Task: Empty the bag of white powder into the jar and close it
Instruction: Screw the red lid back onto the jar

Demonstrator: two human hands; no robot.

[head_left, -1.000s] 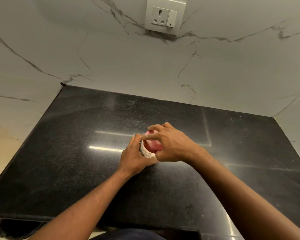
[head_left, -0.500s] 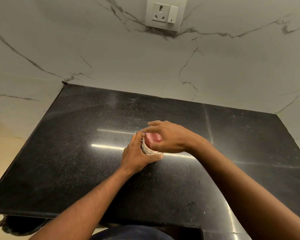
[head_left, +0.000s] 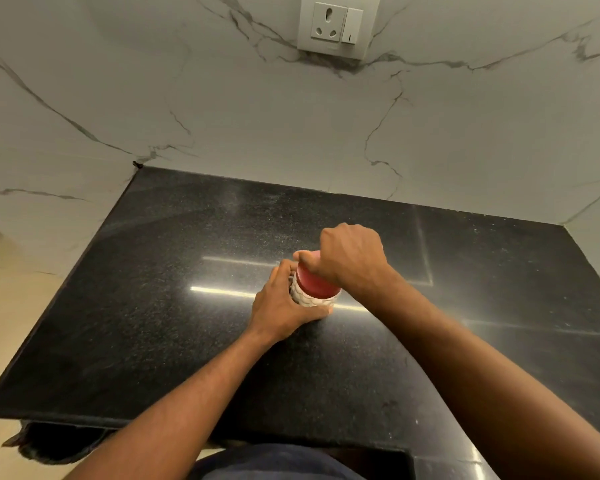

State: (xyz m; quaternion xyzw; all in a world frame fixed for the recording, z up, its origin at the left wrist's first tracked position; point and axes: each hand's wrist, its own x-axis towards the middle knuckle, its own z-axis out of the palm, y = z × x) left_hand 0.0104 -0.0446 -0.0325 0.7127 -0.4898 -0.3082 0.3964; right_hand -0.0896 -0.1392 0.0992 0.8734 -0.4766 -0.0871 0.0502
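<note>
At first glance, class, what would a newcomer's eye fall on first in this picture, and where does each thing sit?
The eye goes first to the red lid on the patterned white jar, mid-counter. The right hand grips the lid from above and the left hand wraps the jar's side. Next comes the glossy black counter, then the white socket and switch on the veined marble wall above.
</note>
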